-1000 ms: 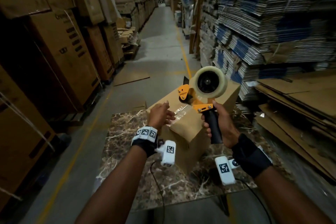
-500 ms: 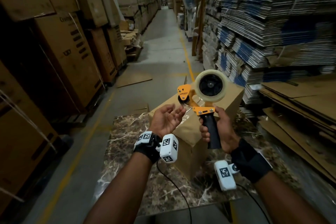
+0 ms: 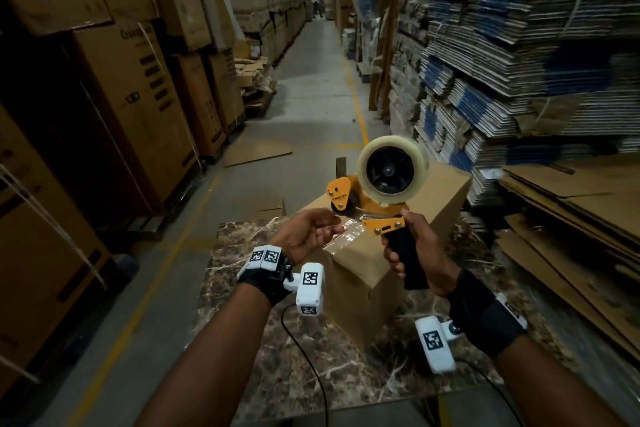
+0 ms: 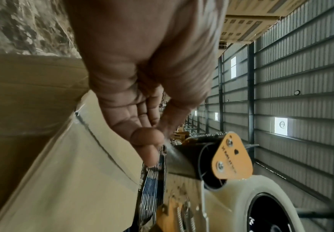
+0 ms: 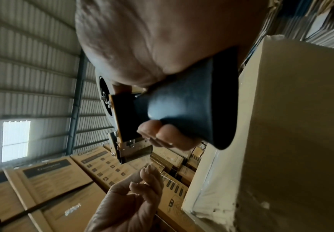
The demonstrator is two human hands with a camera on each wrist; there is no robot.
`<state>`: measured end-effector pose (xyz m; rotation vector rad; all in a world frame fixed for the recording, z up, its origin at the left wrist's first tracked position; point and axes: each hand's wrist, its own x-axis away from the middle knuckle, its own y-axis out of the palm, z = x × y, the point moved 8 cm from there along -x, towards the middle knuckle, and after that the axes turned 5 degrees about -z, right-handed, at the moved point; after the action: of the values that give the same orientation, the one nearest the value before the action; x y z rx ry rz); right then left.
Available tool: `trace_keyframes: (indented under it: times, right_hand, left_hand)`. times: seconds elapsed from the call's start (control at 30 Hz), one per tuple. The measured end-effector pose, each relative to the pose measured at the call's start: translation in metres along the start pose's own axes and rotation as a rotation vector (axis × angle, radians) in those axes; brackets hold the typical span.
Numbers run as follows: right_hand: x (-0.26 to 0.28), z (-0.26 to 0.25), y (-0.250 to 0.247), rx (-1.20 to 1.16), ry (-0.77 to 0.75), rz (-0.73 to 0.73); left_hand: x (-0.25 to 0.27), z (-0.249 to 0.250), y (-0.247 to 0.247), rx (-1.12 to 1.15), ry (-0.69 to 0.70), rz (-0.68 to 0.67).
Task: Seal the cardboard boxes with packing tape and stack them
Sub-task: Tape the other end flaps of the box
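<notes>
one box taped on top, tape end being fetched for the next strip

you are standing in a warehouse aisle between tall stacked cartons (image 3: 131, 107) on your left and bundles of flattened cardboard (image 3: 519, 55) on your right. in front of you is a marble-patterned table (image 3: 277, 374), and on it stands the cardboard box (image 3: 356, 281), corner toward you, flaps closed.

a glossy strip of clear tape (image 3: 346, 239) already lies on the box top near the close edge, so by my reading at least one pass is done. whether the seam is fully covered, or the other sides taped, cannot be told from here. no second box is on the table and nothing is stacked yet, so stacking is all still ahead.

your right hand (image 3: 415, 253) is wrapped tight around the black handle of the tape dispenser (image 3: 374, 191), holding it upright above the box and clear of it. your left hand (image 3: 308, 232) is palm up with fingers loosely bent, thumb and fingertips right at the roller and toothed blade. it looks to be feeling for the loose tape end; whether it has actually pinched any film cannot be told.

a second ago your left hand lay flat on the box top and the dispenser sat lower, close to the cardboard. since then you have lifted the dispenser and turned that hand over to reach under it.
</notes>
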<state>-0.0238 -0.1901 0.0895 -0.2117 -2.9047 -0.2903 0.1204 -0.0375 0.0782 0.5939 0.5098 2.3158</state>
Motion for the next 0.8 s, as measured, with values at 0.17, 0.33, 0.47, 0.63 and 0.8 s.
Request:
trace_keyframes:
  times: [0.17, 0.33, 0.47, 0.63, 0.8]
  right_hand:
    - [0.001, 0.005, 0.006, 0.083, 0.017, 0.006]
    - [-0.002, 0.013, 0.015, 0.117, -0.019, 0.025]
    - [-0.005, 0.018, 0.022, 0.092, -0.038, 0.036]
    - [0.001, 0.030, 0.009, 0.118, 0.027, 0.086]
    - [-0.005, 0.045, 0.008, 0.201, 0.045, 0.090]
  left_hand:
    - [-0.005, 0.013, -0.022, -0.198, -0.022, 0.056]
    - [-0.016, 0.033, -0.040, -0.425, 0.051, 0.168]
    - [-0.028, 0.049, -0.058, -0.544, 0.084, 0.195]
    - [-0.028, 0.088, -0.126, -0.664, 0.194, 0.405]
    - [-0.042, 0.074, -0.136, -0.792, 0.211, 0.365]
